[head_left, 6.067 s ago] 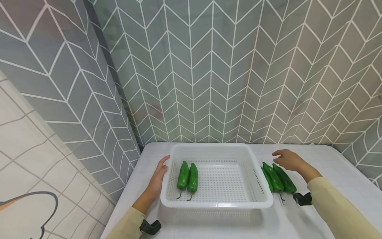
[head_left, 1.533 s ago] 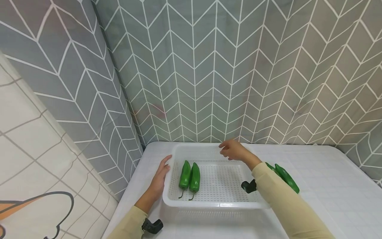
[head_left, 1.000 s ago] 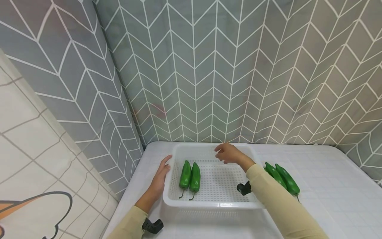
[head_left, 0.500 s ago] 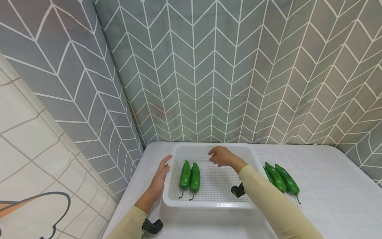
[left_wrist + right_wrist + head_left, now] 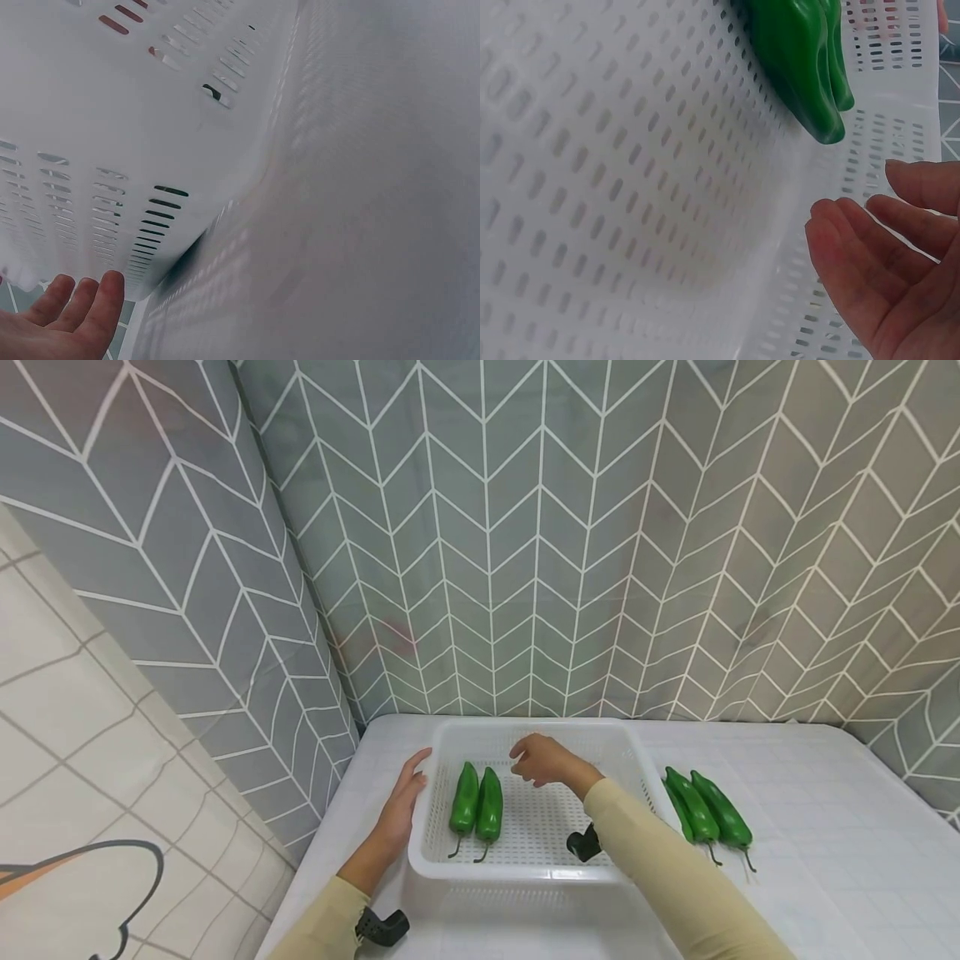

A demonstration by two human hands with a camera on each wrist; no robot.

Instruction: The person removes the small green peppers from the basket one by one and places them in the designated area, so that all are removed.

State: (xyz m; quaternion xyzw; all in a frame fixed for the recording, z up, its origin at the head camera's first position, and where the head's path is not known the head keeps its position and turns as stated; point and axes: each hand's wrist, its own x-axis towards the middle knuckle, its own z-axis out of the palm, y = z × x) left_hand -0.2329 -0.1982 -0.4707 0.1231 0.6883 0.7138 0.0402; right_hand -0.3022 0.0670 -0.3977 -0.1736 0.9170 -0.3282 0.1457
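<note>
1. The head view shows a white slotted plastic basket (image 5: pixel 551 874) on a table with a white cloth (image 5: pixel 840 802), with a grey chevron-patterned curtain (image 5: pixel 517 560) on the far side.
2. Inside the basket, toward its left wall, a long green pepper (image 5: pixel 463 806) lies with its neighbor, another long green pepper (image 5: pixel 491 806), just to its right; both stems point near and both tips far.
3. Only the head view shows the three green peppers (image 5: pixel 693 807) side by side on the cloth, just right of the basket; the leftmost is partly hidden by the rim.
4. The left wrist view adds the slots in the basket's outer wall and its lower edge along the cloth, which the head view hides.
5. The right wrist view shows the palm side of the fingers, turned away from the head camera.
6. The right hand (image 5: pixel 546 760) is released and holds nothing; its fingers bend loosely, thumb apart, over the far part of the basket, right of and apart from the peppers.
7. The left hand (image 5: pixel 397 810) has its fingers extended at the basket's left side, grasping nothing; whether the fingertips press the wall, I cannot tell.
</note>
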